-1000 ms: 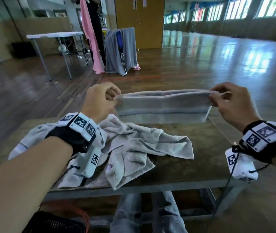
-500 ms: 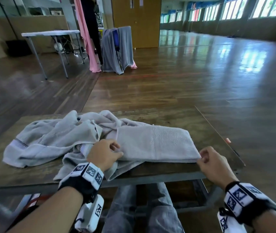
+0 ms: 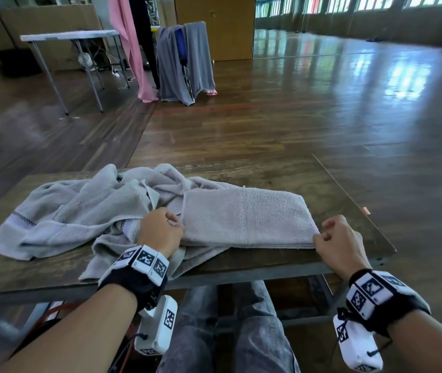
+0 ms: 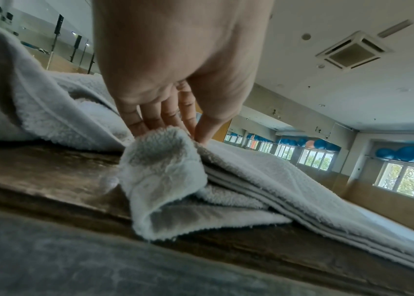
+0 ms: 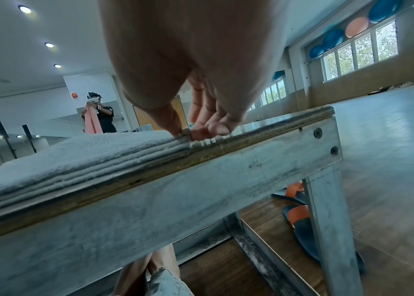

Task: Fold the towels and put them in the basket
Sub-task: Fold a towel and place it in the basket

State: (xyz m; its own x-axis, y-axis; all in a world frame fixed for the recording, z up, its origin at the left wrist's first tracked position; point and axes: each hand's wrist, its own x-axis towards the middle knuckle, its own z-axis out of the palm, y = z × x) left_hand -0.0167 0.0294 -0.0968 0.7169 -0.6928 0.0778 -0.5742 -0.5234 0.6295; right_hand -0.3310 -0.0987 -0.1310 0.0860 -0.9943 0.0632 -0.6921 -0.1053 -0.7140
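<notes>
A folded grey towel [image 3: 246, 219] lies flat near the front edge of the wooden table [image 3: 349, 195], partly over a heap of crumpled grey towels [image 3: 80, 211]. My left hand [image 3: 160, 230] pinches the folded towel's near left corner [image 4: 165, 140] between thumb and fingers. My right hand [image 3: 335, 238] pinches its near right corner [image 5: 184, 134] at the table edge. In the right wrist view the towel's layers [image 5: 74, 166] show stacked along the edge. No basket is in view.
The table's right edge [image 3: 354, 203] lies close beyond the towel. A chair draped in grey cloth [image 3: 184, 60], a pink hanging cloth [image 3: 128, 44] and a white folding table [image 3: 69, 36] stand far back. My legs [image 3: 227, 332] are under the table.
The towel, held up stretched between both hands a second ago, has come down folded onto the table. Both hands came down with it and stay at its near corners.
</notes>
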